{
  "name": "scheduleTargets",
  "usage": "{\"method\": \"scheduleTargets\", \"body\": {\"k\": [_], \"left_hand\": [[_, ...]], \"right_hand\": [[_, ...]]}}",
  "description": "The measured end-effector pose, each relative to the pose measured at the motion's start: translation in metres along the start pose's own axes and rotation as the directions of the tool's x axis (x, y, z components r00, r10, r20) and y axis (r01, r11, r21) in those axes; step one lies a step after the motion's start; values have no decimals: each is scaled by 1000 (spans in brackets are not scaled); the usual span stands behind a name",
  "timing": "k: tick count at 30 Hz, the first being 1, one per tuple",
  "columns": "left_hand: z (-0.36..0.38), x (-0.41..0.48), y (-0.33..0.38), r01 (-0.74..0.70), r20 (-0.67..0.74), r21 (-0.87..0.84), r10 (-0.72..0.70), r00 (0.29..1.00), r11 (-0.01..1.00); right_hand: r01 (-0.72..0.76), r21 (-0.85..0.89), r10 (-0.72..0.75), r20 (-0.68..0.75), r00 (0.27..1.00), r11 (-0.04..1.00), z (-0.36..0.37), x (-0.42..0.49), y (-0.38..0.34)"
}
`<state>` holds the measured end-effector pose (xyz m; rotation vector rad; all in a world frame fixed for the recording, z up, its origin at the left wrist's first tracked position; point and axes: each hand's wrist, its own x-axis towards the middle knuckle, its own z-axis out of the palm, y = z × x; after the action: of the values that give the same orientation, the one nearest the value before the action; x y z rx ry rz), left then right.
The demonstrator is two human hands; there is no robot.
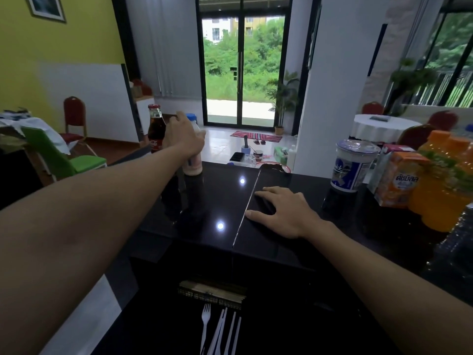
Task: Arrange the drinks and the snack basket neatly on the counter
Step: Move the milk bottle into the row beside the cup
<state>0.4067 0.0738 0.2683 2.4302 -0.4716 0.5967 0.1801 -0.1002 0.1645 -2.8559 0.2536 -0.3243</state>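
Glossy black counter (220,201) fills the view, and by my reading the arranging is barely begun. Nearest, the right hand (284,211) lies flat on it with fingers spread, holding nothing, while unsorted drinks crowd the right end: one clear bottle (458,242), at least two orange bottles (435,190), one orange carton (399,180) and one sealed cup (353,165). Farther off, at the left back edge, the left hand (183,135) is wrapped round one pink bottle (192,167) standing just beside one cola bottle (155,131), so two drinks look placed; no snack basket can be made out.
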Motion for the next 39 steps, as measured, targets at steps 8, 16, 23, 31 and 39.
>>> {"method": "scheduleTargets", "body": {"k": [8, 16, 23, 31, 39], "left_hand": [[0, 5, -6, 25, -58, 67, -21, 998, 997], [-7, -9, 7, -90, 44, 9, 89, 995, 996], [-1, -40, 41, -213, 45, -144, 221, 974, 966], [15, -65, 87, -280, 40, -281, 303, 952, 918], [33, -82, 121, -282, 20, -323, 305, 952, 903]], "right_hand": [[-3, -4, 3, 8, 1000, 1000, -2, 0, -1], [-6, 26, 5, 13, 1000, 1000, -5, -4, -5], [-15, 144, 18, -18, 1000, 989, -13, -14, -6], [-75, 107, 74, 11, 997, 991, -38, -40, 30], [-170, 33, 167, 79, 983, 985, -66, -76, 84]]}}
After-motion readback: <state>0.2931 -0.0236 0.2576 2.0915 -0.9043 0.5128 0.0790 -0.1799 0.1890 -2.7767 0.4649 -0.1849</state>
